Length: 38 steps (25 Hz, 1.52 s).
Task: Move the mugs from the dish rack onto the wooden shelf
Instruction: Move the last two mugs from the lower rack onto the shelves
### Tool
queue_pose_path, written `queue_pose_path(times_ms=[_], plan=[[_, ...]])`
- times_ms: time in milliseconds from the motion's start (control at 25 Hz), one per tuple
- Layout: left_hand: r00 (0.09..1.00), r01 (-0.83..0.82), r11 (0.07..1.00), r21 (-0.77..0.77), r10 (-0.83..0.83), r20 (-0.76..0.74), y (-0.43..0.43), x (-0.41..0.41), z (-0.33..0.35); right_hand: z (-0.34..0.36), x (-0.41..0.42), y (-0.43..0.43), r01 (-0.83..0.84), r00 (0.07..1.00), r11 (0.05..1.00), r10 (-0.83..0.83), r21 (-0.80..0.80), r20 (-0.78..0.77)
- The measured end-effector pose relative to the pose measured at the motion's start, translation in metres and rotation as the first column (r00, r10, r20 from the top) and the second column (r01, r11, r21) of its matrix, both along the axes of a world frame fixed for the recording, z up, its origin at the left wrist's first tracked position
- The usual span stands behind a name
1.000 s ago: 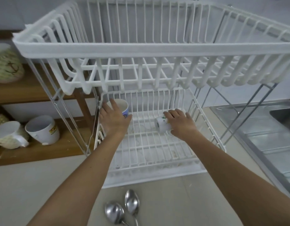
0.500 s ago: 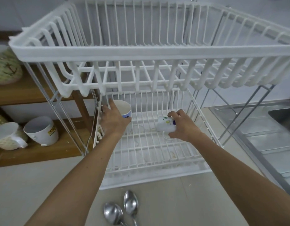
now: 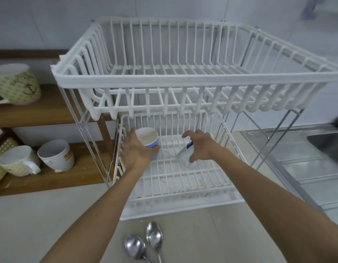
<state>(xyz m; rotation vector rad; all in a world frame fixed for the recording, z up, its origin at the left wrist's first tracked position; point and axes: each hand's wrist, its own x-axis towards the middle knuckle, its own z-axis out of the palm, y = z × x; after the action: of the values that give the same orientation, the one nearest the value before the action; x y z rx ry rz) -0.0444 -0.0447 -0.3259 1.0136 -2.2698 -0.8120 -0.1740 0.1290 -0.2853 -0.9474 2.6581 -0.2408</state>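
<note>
Both hands are inside the lower tier of the white two-tier dish rack (image 3: pixel 183 201). My left hand (image 3: pixel 135 151) grips a white mug with a blue band (image 3: pixel 147 136), upright and lifted at the tier's left side. My right hand (image 3: pixel 199 146) holds a small white mug with blue print (image 3: pixel 184 153), tipped on its side above the wires. The wooden shelf (image 3: pixel 50 109) stands to the left of the rack. It carries a green patterned mug (image 3: pixel 14 86) on its upper board, and a patterned mug (image 3: pixel 16 161) and a plain white mug (image 3: pixel 56 154) below.
The rack's upper basket (image 3: pixel 193 82) hangs low over both hands. Two metal spoons (image 3: pixel 143 243) lie on the counter in front of the rack. A steel sink and drainboard (image 3: pixel 306 158) are on the right. A woven basket (image 3: pixel 1 149) sits at the shelf's far left.
Both hands have closed on their mugs and raised them off the rack wires. The small mug has tilted in my right hand. The camera has pulled back and up.
</note>
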Motion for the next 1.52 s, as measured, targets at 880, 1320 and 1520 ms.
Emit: queue_pose_path(times_ms=[880, 1320, 1520], plan=[[0.979, 0.021, 0.999, 0.041, -0.012, -0.205, 0.046, 0.034, 0.013, -0.019, 0.069, 0.023, 0.444, 0.895, 0.424, -0.245, -0.789, 0.372], [0.961, 0.064, 0.997, -0.046, -0.074, -0.267, 0.094, 0.176, 0.093, 0.073, 0.174, 0.077, 0.204, 0.976, 0.537, -0.046, -0.818, 0.213], [0.958, -0.027, 0.993, -0.118, -0.008, -0.287, 0.079, 0.251, 0.112, 0.109, 0.226, 0.066, 0.07, 0.989, 0.552, 0.071, -0.831, 0.131]])
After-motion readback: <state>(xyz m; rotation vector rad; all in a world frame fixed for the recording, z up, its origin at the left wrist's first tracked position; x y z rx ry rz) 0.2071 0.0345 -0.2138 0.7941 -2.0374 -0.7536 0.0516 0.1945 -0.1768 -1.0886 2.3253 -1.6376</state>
